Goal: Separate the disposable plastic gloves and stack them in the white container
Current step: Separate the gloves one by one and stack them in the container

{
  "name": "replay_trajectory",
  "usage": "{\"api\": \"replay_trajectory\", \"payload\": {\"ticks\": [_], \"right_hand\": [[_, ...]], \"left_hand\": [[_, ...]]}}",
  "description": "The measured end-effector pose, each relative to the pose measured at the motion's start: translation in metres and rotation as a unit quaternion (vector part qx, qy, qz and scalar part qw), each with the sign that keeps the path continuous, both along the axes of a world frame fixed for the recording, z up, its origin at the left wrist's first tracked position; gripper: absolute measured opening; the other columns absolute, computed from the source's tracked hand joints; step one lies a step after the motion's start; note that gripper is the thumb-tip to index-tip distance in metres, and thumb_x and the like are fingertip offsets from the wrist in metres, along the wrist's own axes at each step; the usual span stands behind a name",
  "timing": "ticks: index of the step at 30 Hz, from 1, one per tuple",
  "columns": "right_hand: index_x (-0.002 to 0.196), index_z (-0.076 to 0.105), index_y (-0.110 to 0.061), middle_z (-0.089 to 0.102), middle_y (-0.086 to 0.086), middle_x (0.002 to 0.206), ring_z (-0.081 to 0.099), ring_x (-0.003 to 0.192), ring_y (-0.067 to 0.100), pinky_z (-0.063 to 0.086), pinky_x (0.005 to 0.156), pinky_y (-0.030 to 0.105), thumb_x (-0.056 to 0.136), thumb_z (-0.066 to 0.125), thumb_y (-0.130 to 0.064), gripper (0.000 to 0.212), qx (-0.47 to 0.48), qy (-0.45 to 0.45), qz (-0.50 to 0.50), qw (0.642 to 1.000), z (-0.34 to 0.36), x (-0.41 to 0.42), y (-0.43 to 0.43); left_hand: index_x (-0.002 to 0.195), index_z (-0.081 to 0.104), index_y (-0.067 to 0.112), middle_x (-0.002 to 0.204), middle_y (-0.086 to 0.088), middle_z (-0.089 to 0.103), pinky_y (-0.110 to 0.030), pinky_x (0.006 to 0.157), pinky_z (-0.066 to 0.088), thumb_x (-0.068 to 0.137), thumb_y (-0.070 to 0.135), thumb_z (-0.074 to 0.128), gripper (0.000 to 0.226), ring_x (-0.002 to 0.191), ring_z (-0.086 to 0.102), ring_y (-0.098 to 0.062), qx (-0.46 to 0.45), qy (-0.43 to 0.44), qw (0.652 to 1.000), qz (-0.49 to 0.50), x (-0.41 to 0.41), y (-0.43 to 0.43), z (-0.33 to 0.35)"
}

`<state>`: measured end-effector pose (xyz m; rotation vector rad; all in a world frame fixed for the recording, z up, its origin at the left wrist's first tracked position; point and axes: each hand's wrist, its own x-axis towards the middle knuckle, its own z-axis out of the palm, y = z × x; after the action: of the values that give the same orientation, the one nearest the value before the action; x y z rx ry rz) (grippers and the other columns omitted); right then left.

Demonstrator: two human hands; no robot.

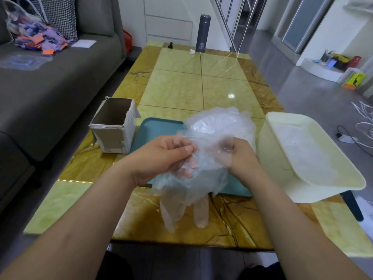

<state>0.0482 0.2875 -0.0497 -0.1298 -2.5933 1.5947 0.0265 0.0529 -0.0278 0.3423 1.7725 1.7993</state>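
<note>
Over the near half of the teal tray (155, 126) the person holds up a bunch of disposable plastic gloves (214, 126), clear and crumpled, with a couple of empty glove fingers dangling past the tray's near edge above the bench (181, 87). The left hand (161, 156) has its fingers (181, 147) curled into the film, thumb pinching an edge against the fingertips, some of which show through the plastic. The right hand (242, 156) pinches another fold of the same bunch, its fingers (239, 147) closed narrow on the film; exactly how many layers each pinch catches cannot be told. To the right of the tray stands the white container (280, 162), where flattened gloves (302, 146) already lie on the bottom. To the left of the tray sits an open cardboard box (113, 130). The gloves look nearly weightless, limp and slick, and thin sheets like these probably cling to one another, so one layer likely drags its neighbours along. The better hold seems to be the open cuff edge of a single glove, pinched lightly and peeled away while the other hand steadies the remaining bunch; a hard tug may stretch or tear the film.
</note>
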Motion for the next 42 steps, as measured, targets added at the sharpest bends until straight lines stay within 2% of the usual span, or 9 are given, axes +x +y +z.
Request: {"api": "replay_trajectory", "payload": {"ticks": [9, 14, 17, 19, 22, 27, 32, 36, 42], "right_hand": [[0.102, 0.08, -0.006, 0.078, 0.018, 0.1, 0.072, 0.091, 0.028, 0.059, 0.087, 0.047, 0.096, 0.074, -0.027, 0.022, -0.216, -0.114, 0.025, 0.969, 0.005, 0.008, 0.008], [0.102, 0.081, -0.014, 0.071, 0.003, 0.074, 0.069, 0.066, 0.015, 0.057, 0.058, 0.027, 0.107, 0.046, -0.055, 0.054, -0.236, -0.163, 0.01, 0.958, 0.01, 0.006, 0.008], [0.107, 0.083, -0.016, 0.078, 0.015, 0.092, 0.075, 0.093, 0.033, 0.062, 0.088, 0.046, 0.094, 0.041, -0.079, 0.076, -0.234, -0.175, 0.04, 0.956, 0.009, 0.004, 0.009], [0.109, 0.081, -0.015, 0.077, 0.02, 0.111, 0.074, 0.104, 0.032, 0.058, 0.091, 0.044, 0.087, 0.06, -0.071, 0.063, -0.222, -0.153, 0.068, 0.961, 0.01, 0.007, 0.007], [0.105, 0.081, -0.013, 0.078, 0.018, 0.106, 0.072, 0.094, 0.03, 0.054, 0.081, 0.042, 0.094, 0.074, -0.036, 0.027, -0.184, -0.098, 0.06, 0.976, 0.005, 0.009, 0.005], [0.105, 0.081, -0.01, 0.078, 0.02, 0.105, 0.07, 0.104, 0.049, 0.054, 0.092, 0.057, 0.097, 0.072, -0.03, 0.024, -0.186, -0.104, 0.09, 0.973, 0.005, 0.011, 0.009], [0.106, 0.08, -0.003, 0.078, 0.021, 0.104, 0.075, 0.099, 0.039, 0.058, 0.093, 0.05, 0.09, 0.076, -0.031, 0.032, -0.195, -0.114, 0.102, 0.969, 0.008, 0.013, 0.012], [0.104, 0.081, -0.005, 0.079, 0.017, 0.105, 0.075, 0.1, 0.031, 0.06, 0.09, 0.04, 0.084, 0.078, -0.044, 0.044, -0.207, -0.132, 0.087, 0.965, 0.007, 0.012, 0.014], [0.106, 0.08, -0.006, 0.079, 0.015, 0.102, 0.076, 0.096, 0.028, 0.062, 0.088, 0.043, 0.085, 0.083, -0.026, 0.029, -0.211, -0.157, 0.097, 0.96, 0.003, 0.017, 0.026]], "left_hand": [[0.106, 0.072, 0.004, 0.089, -0.015, 0.076, -0.033, 0.069, 0.057, 0.103, 0.014, 0.064, 0.013, 0.073, 0.069, -0.02, -0.108, 0.06, 0.992, 0.032, -0.008, 0.009, -0.017], [0.107, 0.072, 0.002, 0.073, -0.003, 0.069, -0.026, 0.058, 0.051, 0.102, 0.013, 0.065, 0.014, 0.06, 0.062, -0.014, -0.124, 0.083, 0.988, 0.048, -0.008, 0.011, -0.016], [0.106, 0.073, 0.004, 0.076, -0.007, 0.071, -0.028, 0.06, 0.05, 0.101, 0.014, 0.067, 0.013, 0.06, 0.061, -0.016, -0.131, 0.083, 0.987, 0.045, -0.008, 0.011, -0.017], [0.105, 0.073, 0.004, 0.077, -0.007, 0.072, -0.03, 0.061, 0.05, 0.101, 0.014, 0.067, 0.012, 0.062, 0.062, -0.018, -0.135, 0.084, 0.986, 0.043, -0.007, 0.012, -0.017], [0.107, 0.073, 0.012, 0.087, -0.003, 0.076, -0.032, 0.067, 0.055, 0.096, 0.021, 0.075, 0.014, 0.073, 0.068, -0.018, -0.141, 0.091, 0.983, 0.074, -0.008, 0.013, -0.018], [0.142, 0.056, 0.035, 0.125, 0.008, 0.069, -0.034, 0.101, 0.054, 0.069, 0.042, 0.095, 0.083, 0.115, 0.066, -0.008, -0.158, 0.072, 0.98, 0.098, -0.012, 0.008, -0.023], [0.127, 0.07, 0.007, 0.117, -0.014, 0.077, -0.037, 0.094, 0.061, 0.088, 0.005, 0.077, 0.04, 0.111, 0.074, -0.031, -0.011, -0.035, 0.999, 0.027, -0.008, 0.009, -0.014], [0.122, 0.072, 0.001, 0.119, -0.019, 0.075, -0.041, 0.093, 0.06, 0.094, 0.013, 0.072, 0.03, 0.11, 0.073, -0.034, -0.017, -0.095, 0.995, -0.004, -0.007, 0.009, -0.018], [0.101, 0.068, -0.011, 0.078, -0.018, 0.061, -0.034, 0.065, 0.051, 0.093, 0.021, 0.077, 0.034, 0.064, 0.058, -0.022, -0.06, -0.002, 0.995, 0.083, -0.004, 0.023, -0.023]]}}
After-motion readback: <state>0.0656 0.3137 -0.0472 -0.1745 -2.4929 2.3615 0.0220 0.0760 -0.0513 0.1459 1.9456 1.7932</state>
